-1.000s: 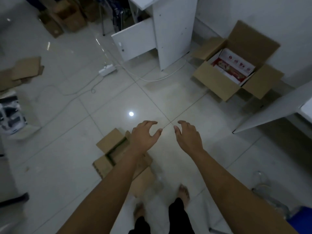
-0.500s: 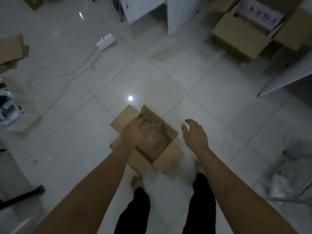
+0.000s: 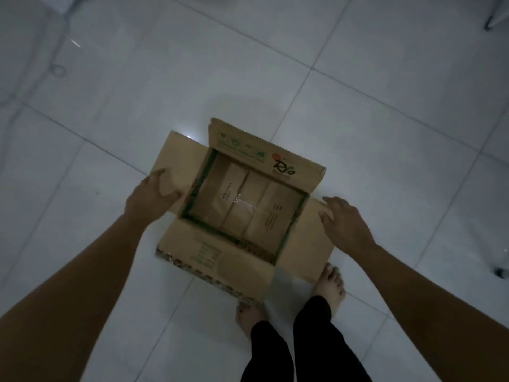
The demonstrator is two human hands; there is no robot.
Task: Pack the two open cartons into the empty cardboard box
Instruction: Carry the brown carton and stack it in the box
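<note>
Left grip closed on one flap of one empty cardboard box, right grip open beside another flap.

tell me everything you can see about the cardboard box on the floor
The cardboard box is brown corrugated card with green print and a "Rio" logo on its far flap. It stands upright on the white tiled floor, all four flaps folded outward, nothing inside, its bottom seam taped. The left hand grips the left flap; the right hand rests on the right flap. Bare feet stand just behind it.
</note>
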